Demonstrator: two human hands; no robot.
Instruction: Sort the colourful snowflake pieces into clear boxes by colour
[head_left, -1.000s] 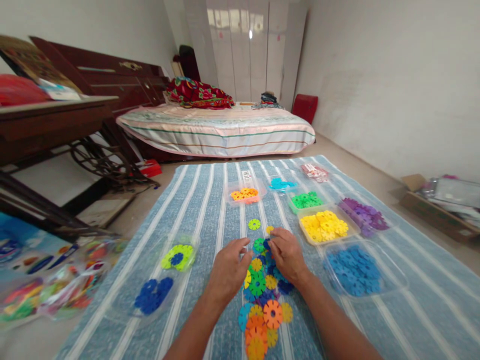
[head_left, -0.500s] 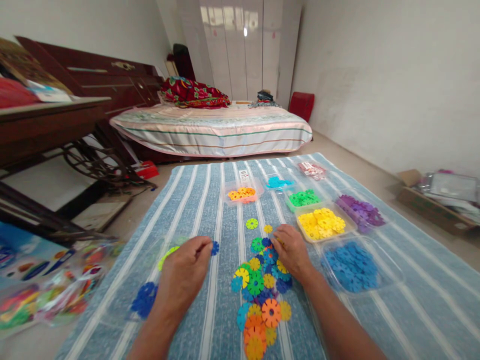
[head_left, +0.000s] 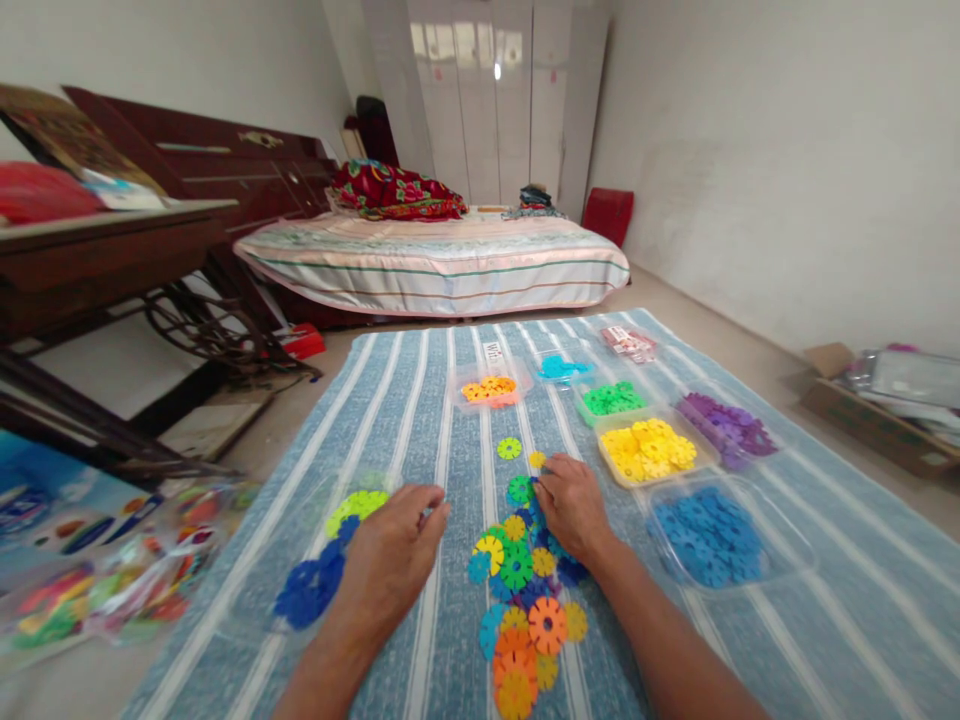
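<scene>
A pile of mixed coloured plastic snowflake discs [head_left: 521, 590] lies on a blue striped mat [head_left: 420, 400] in front of me. My left hand [head_left: 394, 555] hovers left of the pile, beside a clear tray with lime discs [head_left: 358, 503] and dark blue discs [head_left: 307, 590]. Its fingers are curled together and I see nothing between them. My right hand [head_left: 574, 505] rests on the far end of the pile, fingers bent down onto discs near a green disc [head_left: 519, 490]. What they pinch is hidden.
Clear trays of sorted discs stand beyond and right: orange [head_left: 489, 388], cyan [head_left: 561, 368], green [head_left: 611, 400], yellow [head_left: 649, 450], purple [head_left: 727, 428], blue [head_left: 705, 540]. A bed [head_left: 435, 260] lies behind, a dark wooden table [head_left: 112, 250] and plastic bags [head_left: 90, 580] left, a cardboard box [head_left: 870, 420] right.
My left hand left the pile with a small dark blue disc and swung left toward the tray; the disc no longer shows at its fingertips. My right hand stayed on the pile.
</scene>
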